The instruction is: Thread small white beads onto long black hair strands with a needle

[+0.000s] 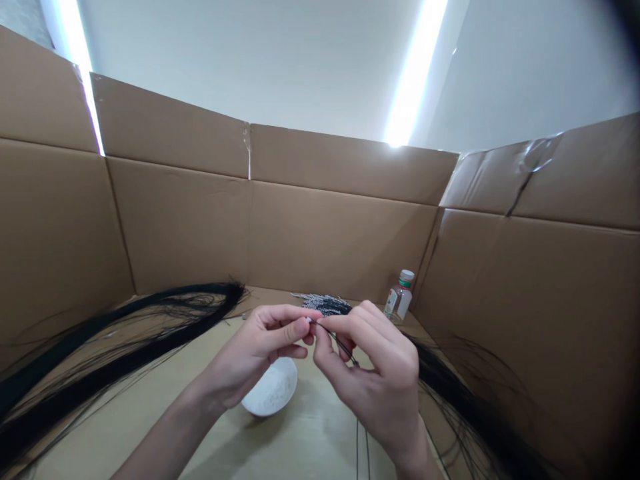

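Thin blk cord [336, 339] betw fingers [301, 326].

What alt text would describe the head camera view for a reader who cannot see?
The left hand and right hand hold a tiny white piece and thin dark cord above a white bowl. Black strand bundles lie on both sides; a clear bottle stands near cardboard walls.

Brown cardboard panel walls [345, 240] enclose the flat pale-yellow surface [310, 440] at left, rear and right. The round white bowl [264, 411] sits centrally on the surface. Behind it, near the rear wall, lies the black-and-white patterned cord bundle [325, 305]. The clear bottle with white cap [399, 301] stands right of that bundle, near the right rear corner. Long black fibre strands [175, 339] extend along the left side; further loose black strands [465, 395] extend along the right. The thin dark cord [368, 447] runs to the right of the bowl.
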The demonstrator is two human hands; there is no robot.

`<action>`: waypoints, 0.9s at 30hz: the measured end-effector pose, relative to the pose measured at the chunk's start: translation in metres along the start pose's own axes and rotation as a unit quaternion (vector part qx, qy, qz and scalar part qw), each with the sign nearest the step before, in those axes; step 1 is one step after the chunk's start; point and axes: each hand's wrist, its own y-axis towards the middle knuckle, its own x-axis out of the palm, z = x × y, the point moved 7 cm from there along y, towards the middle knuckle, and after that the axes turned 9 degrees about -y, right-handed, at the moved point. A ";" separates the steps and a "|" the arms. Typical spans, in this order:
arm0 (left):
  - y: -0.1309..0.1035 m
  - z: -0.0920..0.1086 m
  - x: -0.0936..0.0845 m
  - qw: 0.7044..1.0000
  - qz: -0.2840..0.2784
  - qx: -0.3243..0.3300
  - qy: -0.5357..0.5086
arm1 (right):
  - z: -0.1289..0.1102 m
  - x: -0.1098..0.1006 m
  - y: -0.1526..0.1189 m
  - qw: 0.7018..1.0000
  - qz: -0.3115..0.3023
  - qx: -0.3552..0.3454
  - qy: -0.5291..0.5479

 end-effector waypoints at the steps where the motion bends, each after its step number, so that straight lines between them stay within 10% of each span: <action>1: 0.000 0.000 0.000 1.000 0.002 0.000 -0.002 | 0.000 0.000 0.000 1.000 0.002 0.001 0.001; 27: -0.001 0.006 0.001 0.998 -0.005 0.025 0.054 | 0.001 0.004 0.000 1.000 -0.020 -0.012 -0.016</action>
